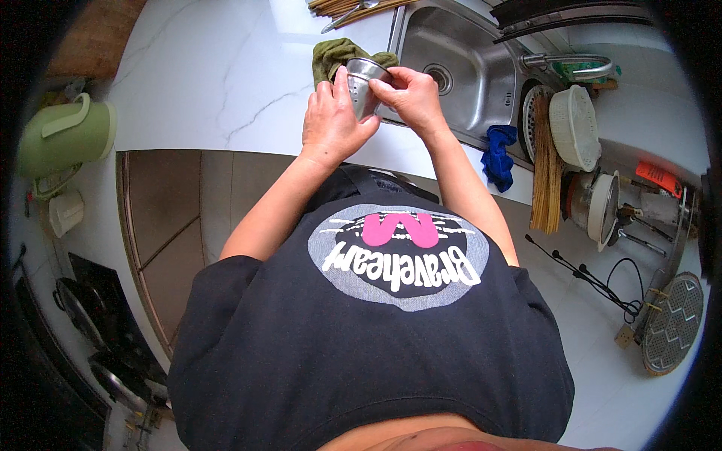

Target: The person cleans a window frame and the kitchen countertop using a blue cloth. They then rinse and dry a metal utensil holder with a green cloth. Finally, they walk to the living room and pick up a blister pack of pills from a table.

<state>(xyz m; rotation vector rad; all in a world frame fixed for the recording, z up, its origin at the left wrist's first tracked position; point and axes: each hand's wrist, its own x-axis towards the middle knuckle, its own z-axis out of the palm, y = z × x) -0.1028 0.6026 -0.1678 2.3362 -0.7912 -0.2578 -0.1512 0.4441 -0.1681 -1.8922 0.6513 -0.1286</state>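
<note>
Both my hands hold a perforated stainless-steel cup (362, 90) above the counter's front edge, left of the sink. My left hand (337, 119) lies along its left side, fingers up and thumb near its lower end. My right hand (410, 97) pinches the rim at the upper right with thumb and fingers. An olive-green cloth (333, 55) lies crumpled on the counter just behind the cup. Farther back are a bundle of wooden chopsticks (338, 7) and a metal spoon (344, 18).
A stainless-steel sink (471, 67) with a faucet (586, 65) is at the right. A blue cloth (499, 158) hangs at the counter edge, near a white plastic basket (575, 128). A green kettle (67, 138) stands at the far left, above pans (79, 315).
</note>
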